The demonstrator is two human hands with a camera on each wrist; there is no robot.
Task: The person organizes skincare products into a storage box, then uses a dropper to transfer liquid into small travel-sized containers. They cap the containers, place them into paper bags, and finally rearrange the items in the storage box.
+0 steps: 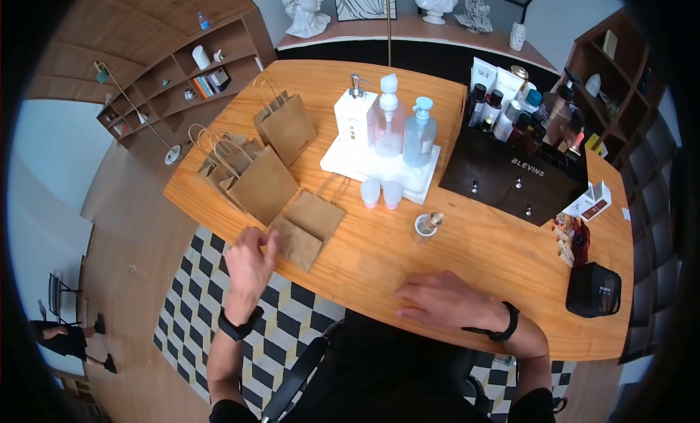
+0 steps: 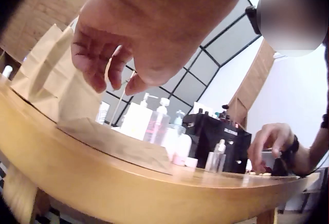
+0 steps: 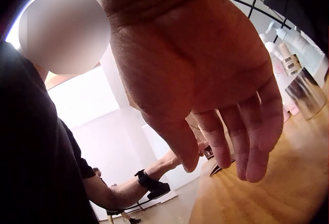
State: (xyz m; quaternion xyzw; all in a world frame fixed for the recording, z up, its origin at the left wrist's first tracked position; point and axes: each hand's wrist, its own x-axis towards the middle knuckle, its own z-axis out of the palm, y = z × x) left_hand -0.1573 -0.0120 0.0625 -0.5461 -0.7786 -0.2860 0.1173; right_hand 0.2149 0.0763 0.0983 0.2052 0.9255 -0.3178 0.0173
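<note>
My left hand (image 1: 250, 262) is at the table's front left edge, beside a small brown paper bag (image 1: 315, 217) that lies flat with its lower part folded over. In the left wrist view the left hand's fingers (image 2: 93, 69) bend loosely above the bag, and nothing shows between them and the thumb. Standing paper bags with twisted handles (image 1: 262, 184) are just beyond that hand. My right hand (image 1: 445, 297) hovers low over the front middle of the table, fingers loosely extended and holding nothing. The nearest thing to it is a small dropper bottle (image 1: 426, 224).
A white tray (image 1: 332, 159) bears pump bottles, with two small pinkish-white cups (image 1: 381, 194) before it. At the right stand a black cosmetics box (image 1: 503, 176) full of bottles, a black pouch (image 1: 594, 290) and small white boxes (image 1: 592, 199). Another paper bag (image 1: 286, 128) stands farther back.
</note>
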